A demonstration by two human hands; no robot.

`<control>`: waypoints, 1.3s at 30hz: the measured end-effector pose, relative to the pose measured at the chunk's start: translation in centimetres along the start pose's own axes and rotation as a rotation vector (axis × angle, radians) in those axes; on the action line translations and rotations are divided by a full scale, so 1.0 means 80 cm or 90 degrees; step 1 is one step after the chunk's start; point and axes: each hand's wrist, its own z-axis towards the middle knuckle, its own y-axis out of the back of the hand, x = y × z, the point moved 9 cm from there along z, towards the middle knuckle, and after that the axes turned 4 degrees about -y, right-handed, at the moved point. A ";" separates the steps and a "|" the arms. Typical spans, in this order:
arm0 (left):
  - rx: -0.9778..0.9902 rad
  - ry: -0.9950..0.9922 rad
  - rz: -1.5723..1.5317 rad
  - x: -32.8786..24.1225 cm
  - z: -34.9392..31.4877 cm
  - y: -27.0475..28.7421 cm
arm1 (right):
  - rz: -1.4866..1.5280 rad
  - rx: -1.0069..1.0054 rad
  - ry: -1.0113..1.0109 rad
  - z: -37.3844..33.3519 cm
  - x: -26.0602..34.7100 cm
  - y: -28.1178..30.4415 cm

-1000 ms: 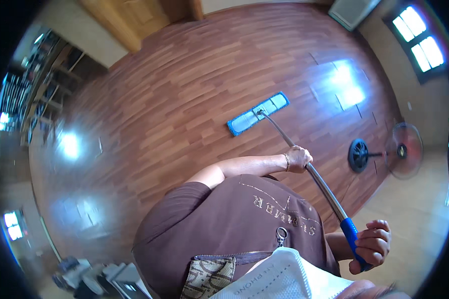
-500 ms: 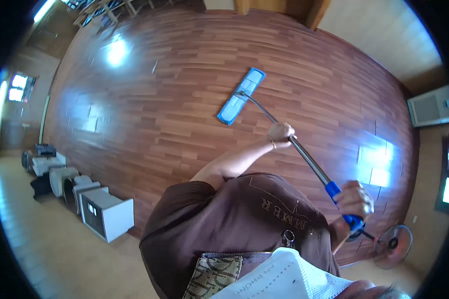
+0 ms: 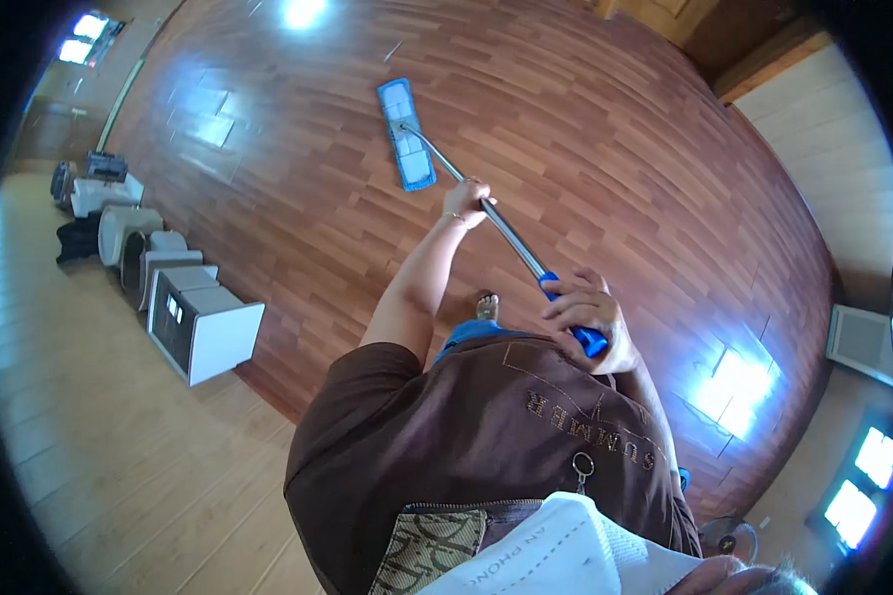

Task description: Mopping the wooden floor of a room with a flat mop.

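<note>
A flat mop with a blue-edged, pale rectangular head (image 3: 414,164) rests on the brown wood-look floor, ahead and left of my body. Its silver pole (image 3: 513,238) slants back toward me. My left hand (image 3: 468,202) is wrapped around the pole's lower part, the arm stretched out. Close to my chest, my right hand (image 3: 590,319) grips the blue handle end (image 3: 591,342), with some of its fingers loosely bent around it. Below the pole, one sandalled foot (image 3: 487,305) shows on the floor.
At the left, a white box-shaped cabinet (image 3: 223,332) stands in a row with other white and dark items. A fan (image 3: 729,540) is at the lower right. A white-framed unit (image 3: 863,342) sits by the right wall. A wooden door frame (image 3: 769,64) is at the far right.
The mop head has swung left and turned to point the other way. Both hands have moved left with the pole, the right one coming in front of my chest. The view has turned too.
</note>
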 end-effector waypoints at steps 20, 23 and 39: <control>-0.176 0.225 0.016 -0.006 -0.273 0.083 | 0.083 0.224 0.008 -0.043 0.080 -0.074; -0.178 0.173 -0.023 -0.051 -0.272 0.072 | 0.067 0.203 0.007 -0.085 0.106 -0.056; -0.239 -0.027 -0.331 -0.382 -0.246 0.027 | -0.107 0.126 0.240 -0.270 0.323 0.012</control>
